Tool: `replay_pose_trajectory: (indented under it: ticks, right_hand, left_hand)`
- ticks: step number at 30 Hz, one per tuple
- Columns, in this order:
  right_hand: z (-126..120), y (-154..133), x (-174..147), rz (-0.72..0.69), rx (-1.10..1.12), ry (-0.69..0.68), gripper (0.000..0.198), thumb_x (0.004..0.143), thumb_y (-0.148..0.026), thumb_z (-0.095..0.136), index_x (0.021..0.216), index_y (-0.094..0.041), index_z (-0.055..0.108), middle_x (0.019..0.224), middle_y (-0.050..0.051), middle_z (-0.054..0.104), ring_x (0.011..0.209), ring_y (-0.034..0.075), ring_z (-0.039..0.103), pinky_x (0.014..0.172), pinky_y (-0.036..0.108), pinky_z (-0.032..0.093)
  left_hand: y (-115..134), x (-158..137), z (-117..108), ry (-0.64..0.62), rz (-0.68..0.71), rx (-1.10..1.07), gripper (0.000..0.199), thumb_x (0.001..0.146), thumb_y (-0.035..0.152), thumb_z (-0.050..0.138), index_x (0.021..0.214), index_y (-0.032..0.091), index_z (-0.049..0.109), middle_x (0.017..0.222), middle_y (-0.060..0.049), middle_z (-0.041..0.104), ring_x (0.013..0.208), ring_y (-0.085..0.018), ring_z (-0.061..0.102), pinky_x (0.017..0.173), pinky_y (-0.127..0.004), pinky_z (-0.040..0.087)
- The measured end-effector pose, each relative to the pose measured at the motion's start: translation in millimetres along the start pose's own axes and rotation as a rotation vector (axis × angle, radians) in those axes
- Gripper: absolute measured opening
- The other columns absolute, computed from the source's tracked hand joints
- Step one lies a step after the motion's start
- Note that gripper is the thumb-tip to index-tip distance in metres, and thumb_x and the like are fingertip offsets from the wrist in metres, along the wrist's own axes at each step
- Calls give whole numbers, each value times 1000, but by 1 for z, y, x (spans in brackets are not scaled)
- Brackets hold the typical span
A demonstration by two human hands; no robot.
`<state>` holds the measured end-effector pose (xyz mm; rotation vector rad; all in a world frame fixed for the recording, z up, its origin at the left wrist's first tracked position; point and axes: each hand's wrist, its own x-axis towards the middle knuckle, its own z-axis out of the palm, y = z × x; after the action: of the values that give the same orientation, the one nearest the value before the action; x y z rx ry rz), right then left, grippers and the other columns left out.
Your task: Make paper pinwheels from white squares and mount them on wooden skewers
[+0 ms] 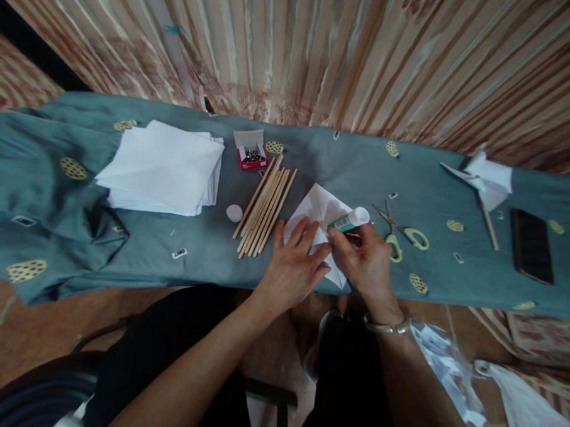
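A creased white paper square [316, 202] lies on the cloth in front of me, turned cornerwise, with a cut or fold visible near its lower corner. My left hand [295, 258] rests flat on it with fingers spread. In my right hand [368, 258] is a green and white glue stick [348, 220], tilted, its lower end down at the paper and hidden by my fingers. Just right of that hand lie scissors [397, 232] with light green handles, blades apart. Left of the paper is a bundle of thin wooden sticks [266, 209], and beside them a white round cap [234, 212].
A stack of white paper [167, 167] lies left, near a small open red box [252, 155] of metal pins. A paper pinwheel [489, 181] on a stick and a black phone [532, 246] lie right. Pleated curtain [292, 56] hangs behind the table. Plastic bags [527, 400] lie on the floor.
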<state>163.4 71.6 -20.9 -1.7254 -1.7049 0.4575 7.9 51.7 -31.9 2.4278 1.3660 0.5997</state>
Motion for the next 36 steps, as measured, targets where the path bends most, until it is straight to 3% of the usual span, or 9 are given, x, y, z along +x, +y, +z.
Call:
replay_pose_trajectory:
  ticks: [19,36]
  right_hand:
    - [2,-6,0,-66,-15,-50,29,83,-47,58,92,-20,61,79,5,70,71,21,66,65,31,50]
    - [-5,0,-6,-136,-86,-74,28,86,-43,56,96,-17,61,81,6,70,71,21,67,64,31,50]
  left_hand:
    - [-1,-1,3,-11,3,24,32,86,38,55,113,23,61,144,-13,44,137,-31,31,111,-63,15]
    - [-1,-1,2,-19,7,45,37,88,39,52,122,25,57,143,-13,45,137,-32,31,110,-64,16]
